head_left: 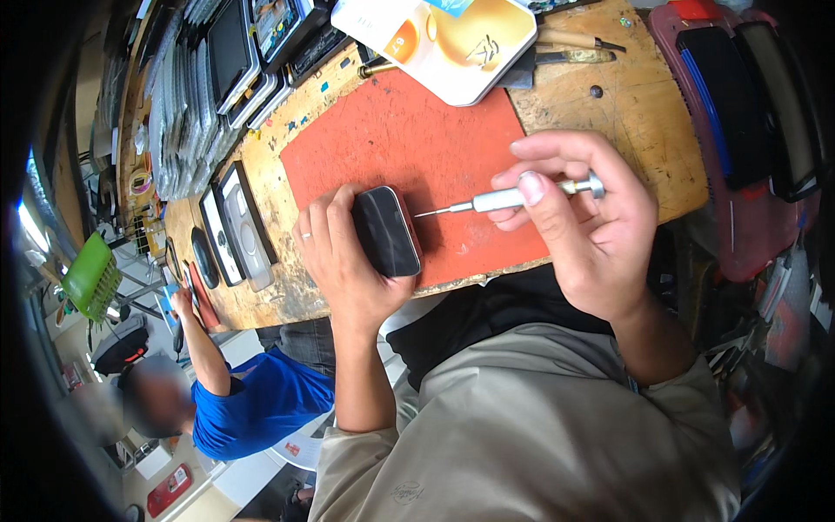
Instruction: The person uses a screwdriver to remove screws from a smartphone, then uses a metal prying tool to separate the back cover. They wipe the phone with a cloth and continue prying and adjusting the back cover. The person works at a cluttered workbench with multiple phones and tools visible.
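One left hand [342,257] curls round a phone [383,233], holding it over the red mat [383,130]. The right hand [596,230] grips a driver [500,200] snugly (its thin tip [424,214] is near the phone's side). This looks like lining up; the next move likely calls for a still phone and straight tip.
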`<state>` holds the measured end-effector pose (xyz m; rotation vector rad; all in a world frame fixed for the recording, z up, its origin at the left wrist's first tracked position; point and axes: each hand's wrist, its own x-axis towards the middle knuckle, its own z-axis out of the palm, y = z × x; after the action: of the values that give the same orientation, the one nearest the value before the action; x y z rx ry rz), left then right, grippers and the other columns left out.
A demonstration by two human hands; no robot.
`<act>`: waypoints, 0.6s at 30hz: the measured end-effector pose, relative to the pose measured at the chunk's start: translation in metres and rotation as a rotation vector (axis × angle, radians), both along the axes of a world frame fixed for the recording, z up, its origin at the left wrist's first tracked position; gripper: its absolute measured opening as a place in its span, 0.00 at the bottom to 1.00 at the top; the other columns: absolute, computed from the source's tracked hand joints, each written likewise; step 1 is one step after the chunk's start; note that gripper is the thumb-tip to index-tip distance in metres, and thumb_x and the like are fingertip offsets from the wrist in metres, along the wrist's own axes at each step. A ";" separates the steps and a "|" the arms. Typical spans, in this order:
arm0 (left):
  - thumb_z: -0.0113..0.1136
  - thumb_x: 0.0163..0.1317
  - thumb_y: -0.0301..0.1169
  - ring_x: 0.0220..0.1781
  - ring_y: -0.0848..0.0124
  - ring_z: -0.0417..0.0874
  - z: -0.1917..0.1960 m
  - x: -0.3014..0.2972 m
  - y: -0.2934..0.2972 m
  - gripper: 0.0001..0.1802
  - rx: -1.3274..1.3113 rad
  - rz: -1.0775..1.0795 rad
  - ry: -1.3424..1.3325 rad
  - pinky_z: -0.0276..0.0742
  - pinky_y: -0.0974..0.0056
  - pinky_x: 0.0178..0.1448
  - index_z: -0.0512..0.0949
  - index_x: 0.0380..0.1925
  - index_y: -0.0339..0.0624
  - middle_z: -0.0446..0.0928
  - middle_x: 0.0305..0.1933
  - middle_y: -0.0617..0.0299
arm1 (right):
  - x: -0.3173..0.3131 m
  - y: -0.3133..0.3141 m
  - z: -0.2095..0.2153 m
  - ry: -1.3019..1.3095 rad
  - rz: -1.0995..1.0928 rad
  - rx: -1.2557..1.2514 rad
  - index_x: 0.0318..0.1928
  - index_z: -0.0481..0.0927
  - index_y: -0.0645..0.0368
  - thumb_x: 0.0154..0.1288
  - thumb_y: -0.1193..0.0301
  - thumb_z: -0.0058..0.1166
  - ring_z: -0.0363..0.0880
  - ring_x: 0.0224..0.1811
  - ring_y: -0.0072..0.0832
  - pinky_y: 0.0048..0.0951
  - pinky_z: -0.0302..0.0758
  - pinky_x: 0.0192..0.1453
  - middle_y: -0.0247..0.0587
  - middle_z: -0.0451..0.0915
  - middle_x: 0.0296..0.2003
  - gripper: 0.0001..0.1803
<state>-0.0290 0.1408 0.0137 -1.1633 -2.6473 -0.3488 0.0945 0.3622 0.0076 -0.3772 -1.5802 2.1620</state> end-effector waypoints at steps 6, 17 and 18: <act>0.72 0.41 0.44 0.56 0.42 0.76 -0.001 0.000 0.000 0.44 -0.007 0.019 0.001 0.69 0.42 0.65 0.76 0.62 0.36 0.76 0.52 0.44 | -0.003 0.000 0.000 0.013 0.029 0.042 0.61 0.80 0.72 0.84 0.78 0.55 0.91 0.43 0.26 0.26 0.88 0.48 0.49 0.89 0.45 0.12; 0.72 0.41 0.44 0.55 0.42 0.76 -0.001 -0.001 0.000 0.44 -0.010 0.005 0.013 0.69 0.43 0.64 0.76 0.62 0.36 0.76 0.51 0.44 | -0.002 0.005 -0.003 0.020 0.074 0.052 0.62 0.82 0.73 0.85 0.76 0.56 0.93 0.42 0.28 0.26 0.90 0.49 0.51 0.91 0.45 0.14; 0.72 0.41 0.44 0.54 0.42 0.76 0.000 -0.001 0.000 0.44 -0.009 0.006 0.013 0.69 0.43 0.64 0.76 0.62 0.37 0.76 0.51 0.45 | -0.002 0.006 -0.003 0.023 0.076 0.047 0.62 0.82 0.73 0.85 0.76 0.56 0.93 0.42 0.28 0.26 0.89 0.49 0.51 0.91 0.45 0.14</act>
<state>-0.0300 0.1410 0.0132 -1.1561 -2.6438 -0.3272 0.0926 0.3678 0.0045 -0.2813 -1.6545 2.1734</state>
